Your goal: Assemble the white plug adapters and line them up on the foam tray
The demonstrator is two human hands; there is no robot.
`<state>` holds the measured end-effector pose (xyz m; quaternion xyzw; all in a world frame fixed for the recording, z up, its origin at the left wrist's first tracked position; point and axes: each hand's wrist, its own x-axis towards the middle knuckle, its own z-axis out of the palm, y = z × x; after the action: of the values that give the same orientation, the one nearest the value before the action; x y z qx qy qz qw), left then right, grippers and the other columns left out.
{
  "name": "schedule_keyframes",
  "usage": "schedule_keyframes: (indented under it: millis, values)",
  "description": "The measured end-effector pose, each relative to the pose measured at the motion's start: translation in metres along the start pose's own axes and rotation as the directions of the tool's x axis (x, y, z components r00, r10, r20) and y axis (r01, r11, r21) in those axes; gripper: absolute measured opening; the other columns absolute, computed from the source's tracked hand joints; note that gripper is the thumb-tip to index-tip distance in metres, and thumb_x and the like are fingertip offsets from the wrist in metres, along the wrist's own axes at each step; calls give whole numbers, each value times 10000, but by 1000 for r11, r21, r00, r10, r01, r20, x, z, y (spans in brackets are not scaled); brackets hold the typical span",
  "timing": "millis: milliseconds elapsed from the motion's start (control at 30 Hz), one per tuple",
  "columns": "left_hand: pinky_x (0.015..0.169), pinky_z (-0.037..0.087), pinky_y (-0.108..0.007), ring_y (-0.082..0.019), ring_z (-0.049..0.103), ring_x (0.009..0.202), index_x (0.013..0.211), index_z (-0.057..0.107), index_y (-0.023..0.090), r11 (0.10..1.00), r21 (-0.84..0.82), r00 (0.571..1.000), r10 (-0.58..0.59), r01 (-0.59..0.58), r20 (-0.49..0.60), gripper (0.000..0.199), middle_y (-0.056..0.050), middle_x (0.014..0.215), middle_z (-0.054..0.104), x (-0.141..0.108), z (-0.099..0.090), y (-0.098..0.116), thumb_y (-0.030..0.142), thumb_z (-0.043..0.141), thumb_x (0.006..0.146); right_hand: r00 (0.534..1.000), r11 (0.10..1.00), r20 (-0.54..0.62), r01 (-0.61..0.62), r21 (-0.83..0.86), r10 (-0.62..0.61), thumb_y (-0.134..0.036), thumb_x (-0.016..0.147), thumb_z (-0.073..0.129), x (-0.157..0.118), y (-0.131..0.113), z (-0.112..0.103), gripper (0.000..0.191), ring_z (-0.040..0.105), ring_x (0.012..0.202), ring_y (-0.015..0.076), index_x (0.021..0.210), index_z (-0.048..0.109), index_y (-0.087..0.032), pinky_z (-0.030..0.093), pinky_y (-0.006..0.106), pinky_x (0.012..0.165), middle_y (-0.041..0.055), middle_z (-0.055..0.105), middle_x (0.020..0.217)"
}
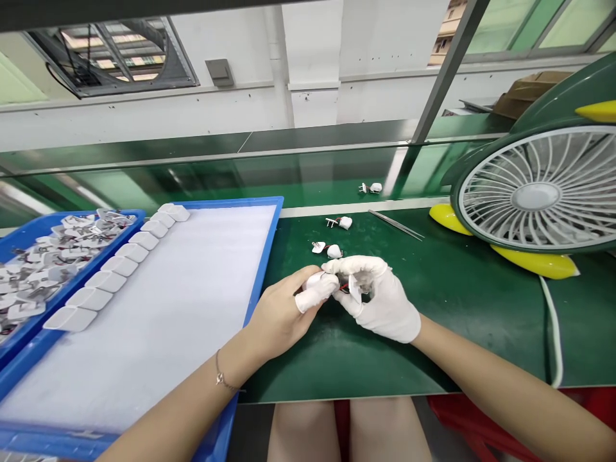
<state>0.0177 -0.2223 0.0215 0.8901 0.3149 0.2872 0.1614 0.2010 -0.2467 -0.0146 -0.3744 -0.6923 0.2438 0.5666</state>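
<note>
Low over the green tabletop, my left hand (283,314) pinches a small white plastic housing (314,280) with thumb and finger; white covers wrap some of its fingers. My right hand (385,305), in a white glove, closes around a white plug piece (355,289) with red and black wires. The wires run between the two parts, and the fingers hide much of both. Just beyond my hands lie similar wired plug parts (333,251), (345,222) is not separate in kind.
A blue tray (264,256) with a white lining stands at left, a row of white housings (119,265) along its side. Beside it, a blue bin (139,218) holds many plug parts. Tweezers (397,225) lie near a green fan (536,196) with a white cable (553,333).
</note>
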Motion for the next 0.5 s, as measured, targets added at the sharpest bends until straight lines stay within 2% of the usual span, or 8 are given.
schedule_keyframes:
  millis: [67, 133, 200, 267, 367, 433, 500]
  values:
    - [669, 505, -216, -114, 630, 781, 1060, 537, 238, 997, 2, 994, 81, -81, -69, 224, -19, 974, 656, 0, -1, 1, 158, 568, 853, 999, 995, -2, -49, 82, 50, -129, 796, 608, 1, 1, -1, 363, 614, 1017, 195, 1121, 473, -221, 538, 375, 893, 80, 610, 1078]
    - [644, 499, -206, -105, 621, 763, 1076, 535, 244, 987, -61, 976, 133, -146, -174, 306, -16, 972, 660, 0, -2, 1, 129, 628, 808, 998, 992, -55, -10, 126, 17, -186, 764, 662, 3, 2, -3, 477, 570, 1097, 223, 1183, 437, -217, 490, 431, 968, 94, 570, 1149]
    - [549, 462, -181, -75, 570, 642, 1045, 536, 242, 977, -181, 964, 61, -111, -260, 311, 15, 838, 652, 0, -2, 3, 126, 657, 784, 996, 993, -82, 49, 105, -41, -274, 733, 713, 4, 2, -5, 554, 530, 1145, 253, 1205, 432, -207, 447, 472, 1003, 109, 535, 1187]
    - [478, 412, -170, -57, 500, 556, 952, 537, 228, 951, -309, 948, -89, -10, -304, 226, 41, 725, 609, 0, -2, 7, 151, 663, 781, 991, 993, -69, 114, 9, -113, -350, 706, 747, 4, 0, -4, 561, 518, 1145, 270, 1170, 467, -205, 436, 483, 1001, 111, 533, 1175]
    - [470, 397, -178, -60, 494, 550, 816, 504, 200, 876, -461, 932, -274, 140, -238, 164, 35, 692, 590, 1, -1, 12, 215, 664, 786, 967, 961, -66, 234, -147, -246, -300, 707, 751, 3, -4, 5, 526, 529, 1118, 255, 1149, 475, -223, 452, 460, 977, 99, 552, 1145]
    - [485, 408, -189, -69, 512, 560, 782, 490, 188, 823, -522, 938, -327, 222, -117, 185, 20, 693, 600, 2, 0, 14, 261, 660, 793, 954, 945, -79, 271, -181, -289, -215, 749, 707, 3, -7, 10, 452, 560, 1075, 224, 1137, 475, -230, 490, 415, 933, 88, 578, 1111]
    - [495, 423, -200, -74, 513, 553, 793, 493, 185, 780, -559, 939, -345, 281, -9, 196, 16, 680, 596, 3, 0, 13, 299, 653, 800, 958, 950, -86, 254, -181, -273, -177, 786, 670, 4, -8, 12, 352, 591, 1032, 198, 1087, 498, -235, 519, 373, 889, 72, 609, 1065]
